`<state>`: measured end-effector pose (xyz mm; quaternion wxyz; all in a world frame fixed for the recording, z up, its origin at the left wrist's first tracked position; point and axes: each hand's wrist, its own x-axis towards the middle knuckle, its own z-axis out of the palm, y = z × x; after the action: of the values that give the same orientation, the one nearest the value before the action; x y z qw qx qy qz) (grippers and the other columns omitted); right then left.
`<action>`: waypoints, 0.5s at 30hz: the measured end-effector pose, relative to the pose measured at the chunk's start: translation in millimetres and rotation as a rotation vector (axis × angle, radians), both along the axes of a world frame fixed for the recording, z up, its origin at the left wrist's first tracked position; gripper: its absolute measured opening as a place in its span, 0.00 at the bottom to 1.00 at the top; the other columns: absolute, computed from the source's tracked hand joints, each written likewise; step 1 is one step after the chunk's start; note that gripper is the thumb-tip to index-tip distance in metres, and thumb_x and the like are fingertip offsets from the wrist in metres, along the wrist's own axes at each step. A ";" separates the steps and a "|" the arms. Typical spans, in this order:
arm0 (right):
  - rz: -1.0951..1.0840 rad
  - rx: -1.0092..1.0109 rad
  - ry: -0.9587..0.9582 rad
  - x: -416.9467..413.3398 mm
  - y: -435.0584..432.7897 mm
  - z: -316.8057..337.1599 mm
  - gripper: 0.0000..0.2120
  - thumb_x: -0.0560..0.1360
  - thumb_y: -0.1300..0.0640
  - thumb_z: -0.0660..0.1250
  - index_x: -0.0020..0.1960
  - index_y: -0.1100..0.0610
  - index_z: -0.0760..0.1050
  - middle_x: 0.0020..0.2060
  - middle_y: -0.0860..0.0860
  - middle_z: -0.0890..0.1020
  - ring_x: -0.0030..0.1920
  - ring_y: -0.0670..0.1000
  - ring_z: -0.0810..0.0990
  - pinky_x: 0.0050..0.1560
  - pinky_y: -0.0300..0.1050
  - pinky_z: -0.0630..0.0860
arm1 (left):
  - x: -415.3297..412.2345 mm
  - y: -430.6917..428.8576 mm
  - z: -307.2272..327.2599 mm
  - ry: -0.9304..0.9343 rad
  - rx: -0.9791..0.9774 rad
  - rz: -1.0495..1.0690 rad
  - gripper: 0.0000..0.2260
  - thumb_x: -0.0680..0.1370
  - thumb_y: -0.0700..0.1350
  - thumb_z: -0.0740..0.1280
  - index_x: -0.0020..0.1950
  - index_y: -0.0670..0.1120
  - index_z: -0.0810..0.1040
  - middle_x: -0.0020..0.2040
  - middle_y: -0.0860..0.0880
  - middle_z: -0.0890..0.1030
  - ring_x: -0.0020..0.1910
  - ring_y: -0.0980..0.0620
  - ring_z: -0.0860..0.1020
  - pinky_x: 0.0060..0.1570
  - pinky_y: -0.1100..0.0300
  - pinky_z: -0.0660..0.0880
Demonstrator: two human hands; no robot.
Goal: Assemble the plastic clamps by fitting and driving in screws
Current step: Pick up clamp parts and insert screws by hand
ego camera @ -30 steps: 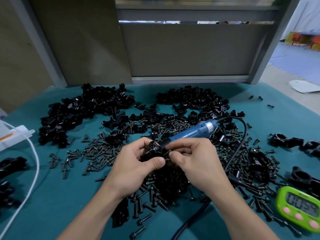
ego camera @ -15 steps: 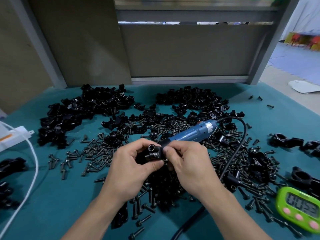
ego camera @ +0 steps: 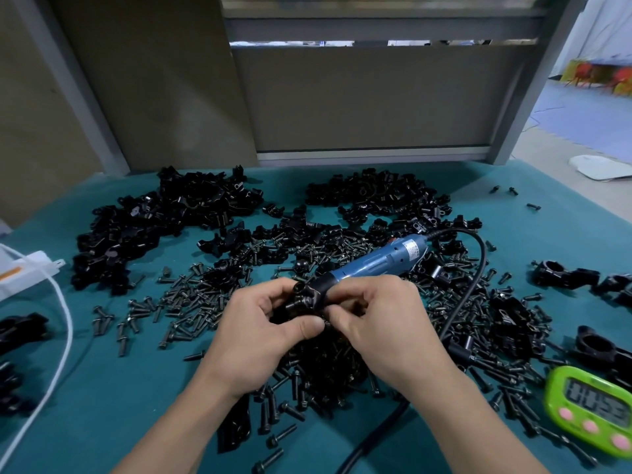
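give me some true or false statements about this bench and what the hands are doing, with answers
1. The left hand and the right hand both hold a black clamp. True.
2. The screwdriver stands upright in a holder. False: the blue screwdriver lies slanted on the parts behind the hands.
3. The timer sits at the far left. False: the green timer is at the near right.
4. A white cable crosses the teal cloth on the left. True.
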<state>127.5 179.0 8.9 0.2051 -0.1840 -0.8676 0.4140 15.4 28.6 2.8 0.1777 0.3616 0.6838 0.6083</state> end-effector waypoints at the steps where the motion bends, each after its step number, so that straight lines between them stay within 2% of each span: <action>1: 0.007 0.022 0.007 0.7 -0.7 0.8 0.07 0.77 0.57 0.74 0.47 0.44 0.85 0.34 0.41 0.84 0.34 0.47 0.82 0.37 0.47 0.81 | -1.0 -0.6 1.1 -0.053 0.018 -0.034 0.10 0.70 0.39 0.79 0.48 0.51 0.87 0.43 0.47 0.88 0.42 0.53 0.86 0.42 0.65 0.79; 4: 0.086 0.029 -0.048 -0.4 -1.1 1.4 0.05 0.80 0.54 0.71 0.47 0.48 0.84 0.33 0.46 0.84 0.32 0.50 0.81 0.37 0.53 0.81 | -4.1 -3.7 1.5 -0.072 0.024 -0.061 0.11 0.71 0.34 0.79 0.47 0.47 0.87 0.42 0.46 0.87 0.41 0.53 0.85 0.40 0.65 0.79; 6: 0.140 -0.010 -0.068 -1.6 0.4 1.7 0.11 0.82 0.53 0.67 0.43 0.50 0.83 0.29 0.48 0.82 0.26 0.48 0.78 0.31 0.48 0.78 | -2.5 -3.9 1.3 0.004 0.010 -0.023 0.12 0.69 0.34 0.80 0.46 0.50 0.87 0.42 0.48 0.87 0.41 0.54 0.85 0.41 0.66 0.78; 8: 0.121 -0.057 -0.034 -3.6 -0.8 1.9 0.18 0.84 0.50 0.64 0.36 0.53 0.77 0.24 0.46 0.77 0.24 0.44 0.71 0.28 0.40 0.69 | 1.0 -2.8 1.0 0.059 0.026 0.026 0.14 0.68 0.35 0.81 0.46 0.52 0.86 0.42 0.50 0.87 0.41 0.55 0.85 0.41 0.67 0.78; 11: 0.038 -0.097 -0.048 -6.9 -2.1 -2.4 0.24 0.85 0.46 0.61 0.33 0.58 0.69 0.24 0.44 0.68 0.27 0.46 0.66 0.30 0.44 0.63 | 5.4 -1.5 -0.1 0.193 0.005 0.097 0.18 0.68 0.37 0.82 0.47 0.59 0.85 0.43 0.56 0.87 0.43 0.58 0.85 0.43 0.70 0.77; 13: 0.030 -0.073 -0.086 -6.1 -1.8 -2.9 0.24 0.84 0.45 0.61 0.34 0.56 0.71 0.23 0.46 0.72 0.26 0.46 0.69 0.30 0.44 0.67 | 6.3 -1.1 -1.0 0.279 -0.039 0.129 0.18 0.69 0.40 0.83 0.48 0.61 0.85 0.44 0.59 0.86 0.45 0.59 0.85 0.44 0.71 0.76; 15: 0.043 -0.056 -0.081 -3.1 -0.6 0.7 0.17 0.84 0.47 0.63 0.38 0.51 0.78 0.26 0.47 0.80 0.26 0.46 0.76 0.31 0.43 0.73 | 6.4 -0.7 -2.0 0.273 -0.056 0.134 0.17 0.69 0.40 0.82 0.47 0.61 0.85 0.44 0.59 0.86 0.45 0.59 0.85 0.44 0.71 0.76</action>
<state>124.4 178.4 9.6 0.1558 -0.1877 -0.8669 0.4348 21.8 27.8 0.8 0.0522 0.3894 0.7409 0.5448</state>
